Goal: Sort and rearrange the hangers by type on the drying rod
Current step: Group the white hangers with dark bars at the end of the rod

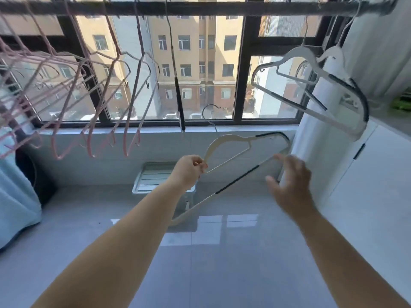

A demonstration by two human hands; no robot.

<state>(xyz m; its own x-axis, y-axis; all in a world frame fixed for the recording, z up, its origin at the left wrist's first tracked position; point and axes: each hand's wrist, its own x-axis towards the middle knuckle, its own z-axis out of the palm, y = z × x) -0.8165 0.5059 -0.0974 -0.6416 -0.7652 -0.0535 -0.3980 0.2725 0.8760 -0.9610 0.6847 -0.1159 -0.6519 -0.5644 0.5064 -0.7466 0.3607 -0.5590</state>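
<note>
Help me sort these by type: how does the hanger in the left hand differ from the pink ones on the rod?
The held hanger is cream-white with black sections; the pink hangers are thin and pink. The held hanger is off the drying rod, pinched by the left hand; the pink hangers hang from it. Both have hooks.

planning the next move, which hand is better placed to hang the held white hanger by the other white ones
Probably the right hand: open, beside the held hanger, below the white hangers on the right of the rod. The left hand pinches it further left.
</note>
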